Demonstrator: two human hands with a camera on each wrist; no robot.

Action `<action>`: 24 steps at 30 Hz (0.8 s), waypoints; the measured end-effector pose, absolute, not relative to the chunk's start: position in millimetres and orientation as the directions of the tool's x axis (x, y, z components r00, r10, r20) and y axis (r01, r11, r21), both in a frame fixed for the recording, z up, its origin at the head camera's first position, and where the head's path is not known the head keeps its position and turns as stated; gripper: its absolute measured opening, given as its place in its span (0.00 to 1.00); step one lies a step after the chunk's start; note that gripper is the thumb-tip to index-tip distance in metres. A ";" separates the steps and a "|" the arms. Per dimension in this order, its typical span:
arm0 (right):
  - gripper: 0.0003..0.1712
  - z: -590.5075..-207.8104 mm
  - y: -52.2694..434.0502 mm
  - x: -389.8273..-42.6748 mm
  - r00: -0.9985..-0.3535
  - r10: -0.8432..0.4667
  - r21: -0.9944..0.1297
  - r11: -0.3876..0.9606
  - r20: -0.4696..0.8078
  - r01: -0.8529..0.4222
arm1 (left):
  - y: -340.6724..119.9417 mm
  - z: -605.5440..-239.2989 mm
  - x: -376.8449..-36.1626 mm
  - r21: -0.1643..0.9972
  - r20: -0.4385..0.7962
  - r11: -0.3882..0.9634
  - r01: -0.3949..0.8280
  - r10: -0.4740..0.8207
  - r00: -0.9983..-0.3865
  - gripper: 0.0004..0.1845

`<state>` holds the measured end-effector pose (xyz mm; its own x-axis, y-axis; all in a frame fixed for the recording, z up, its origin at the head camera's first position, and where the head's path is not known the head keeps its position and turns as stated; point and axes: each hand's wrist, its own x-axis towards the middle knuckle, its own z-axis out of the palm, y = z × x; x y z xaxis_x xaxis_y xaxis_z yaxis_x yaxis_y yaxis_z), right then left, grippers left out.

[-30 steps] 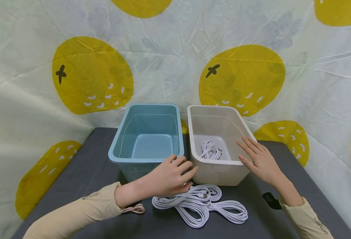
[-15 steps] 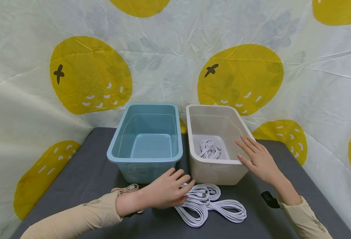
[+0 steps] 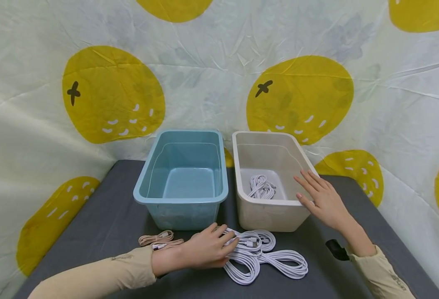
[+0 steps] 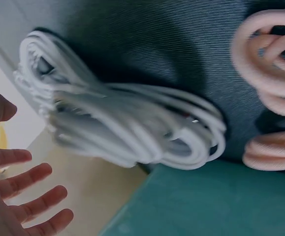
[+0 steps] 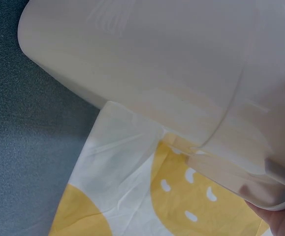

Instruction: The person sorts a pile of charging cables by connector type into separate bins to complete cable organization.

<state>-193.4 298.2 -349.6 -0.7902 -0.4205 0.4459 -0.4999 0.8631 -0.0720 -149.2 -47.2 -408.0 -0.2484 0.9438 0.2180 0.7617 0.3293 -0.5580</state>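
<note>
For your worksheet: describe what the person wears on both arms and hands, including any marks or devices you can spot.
Both arms wear long beige sleeves reaching the wrists: the left sleeve bears a small dark printed mark near the cuff, and the right sleeve has a similar one. A black device sits beside the right wrist. The left hand and right hand are bare, without gloves or visible rings.

The blue bin (image 3: 182,178) and white bin (image 3: 269,182) stand side by side with only a narrow gap between them, walling off the back of the tabletop (image 3: 107,220); white cables (image 3: 258,255) and pink cables (image 3: 159,240) crowd the front strip, while bare cloth lies open at far left and right
</note>
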 end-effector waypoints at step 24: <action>0.31 -351.7 298.9 -194.5 -0.797 -0.411 -0.073 0.869 0.443 -0.489 | -44.7 -440.5 -158.1 -0.611 0.149 0.296 0.735 0.954 -0.261 0.28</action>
